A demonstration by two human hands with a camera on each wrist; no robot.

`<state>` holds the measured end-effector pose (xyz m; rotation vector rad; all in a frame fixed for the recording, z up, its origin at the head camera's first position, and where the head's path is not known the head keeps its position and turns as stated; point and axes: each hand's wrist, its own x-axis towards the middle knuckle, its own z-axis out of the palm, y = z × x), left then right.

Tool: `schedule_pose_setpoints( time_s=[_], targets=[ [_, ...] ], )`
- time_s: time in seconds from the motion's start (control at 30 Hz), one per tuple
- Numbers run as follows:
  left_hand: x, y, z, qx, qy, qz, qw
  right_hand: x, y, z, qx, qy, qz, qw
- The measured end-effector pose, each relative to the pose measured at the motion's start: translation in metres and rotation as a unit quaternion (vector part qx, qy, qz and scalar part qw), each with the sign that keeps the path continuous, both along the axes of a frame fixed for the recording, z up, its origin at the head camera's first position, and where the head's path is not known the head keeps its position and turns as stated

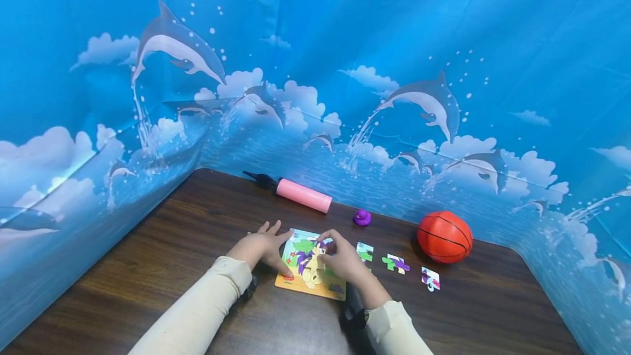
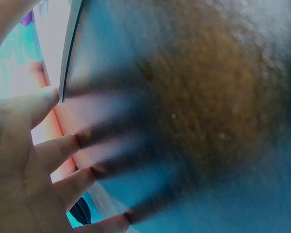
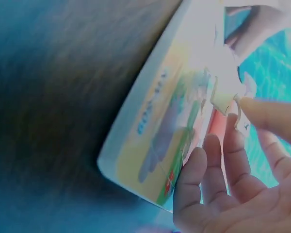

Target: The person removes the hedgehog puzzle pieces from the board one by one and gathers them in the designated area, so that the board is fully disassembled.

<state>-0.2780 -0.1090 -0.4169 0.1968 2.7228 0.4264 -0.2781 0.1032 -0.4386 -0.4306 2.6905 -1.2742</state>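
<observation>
A jigsaw puzzle board (image 1: 320, 287) with a cartoon pony picture lies on the table. My left hand (image 1: 266, 248) spans its left side with fingers spread, the thumb on the picture near the lower left. The left wrist view shows that hand (image 2: 24, 160) with fingertips at the tabletop and board edge. Over the board, my right hand (image 1: 345, 259) pinches a puzzle piece (image 3: 226, 94) between thumb and finger, tilted above the picture. Right of the board lie three loose puzzle pieces: a green one (image 1: 365, 252), a green and purple one (image 1: 396, 263) and a pale one (image 1: 430, 279).
Behind the board lies a pink hand pump (image 1: 304, 195) with a black end. A purple rubber duck (image 1: 362, 217) sits to its right. An orange-red toy basketball (image 1: 445, 237) stands farther right on the dark wooden table (image 1: 162, 256). A blue dolphin curtain (image 1: 305, 43) hangs behind.
</observation>
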Motion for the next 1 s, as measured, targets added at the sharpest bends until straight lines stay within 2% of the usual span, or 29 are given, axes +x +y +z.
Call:
schedule_pose_setpoints(
  time_s=[0.07, 0.13, 0.27, 0.4, 0.6, 0.67, 0.8, 1.0],
  targets=[
    [-0.002, 0.002, -0.001, 0.000, -0.002, -0.002, 1.0000, 0.001, 0.005, 0.000, -0.051, -0.020, -0.003, 0.9985],
    [-0.003, 0.004, -0.002, 0.001, -0.005, -0.004, 1.0000, 0.001, 0.012, -0.002, -0.111, -0.048, -0.019, 0.9925],
    [-0.003, 0.006, -0.002, 0.004, -0.005, -0.007, 1.0000, 0.003, 0.030, -0.002, -0.205, -0.098, -0.091, 0.9696],
    [-0.002, 0.004, -0.004, 0.008, -0.002, -0.003, 1.0000, 0.008, 0.055, 0.001, -0.233, -0.126, -0.151, 0.9525],
    [-0.003, -0.005, -0.004, 0.020, 0.000, -0.006, 0.9998, 0.022, 0.109, 0.001, -0.267, -0.163, -0.206, 0.9270],
    [-0.003, -0.007, -0.004, 0.020, 0.002, -0.010, 0.9997, 0.028, 0.127, 0.000, -0.270, -0.171, -0.220, 0.9217],
    [-0.004, -0.009, -0.003, 0.022, 0.002, -0.013, 0.9997, 0.036, 0.157, -0.004, -0.245, -0.172, -0.240, 0.9235],
    [-0.006, -0.003, -0.004, 0.027, -0.010, -0.018, 0.9994, 0.044, 0.179, -0.012, -0.208, -0.160, -0.241, 0.9346]
  ],
)
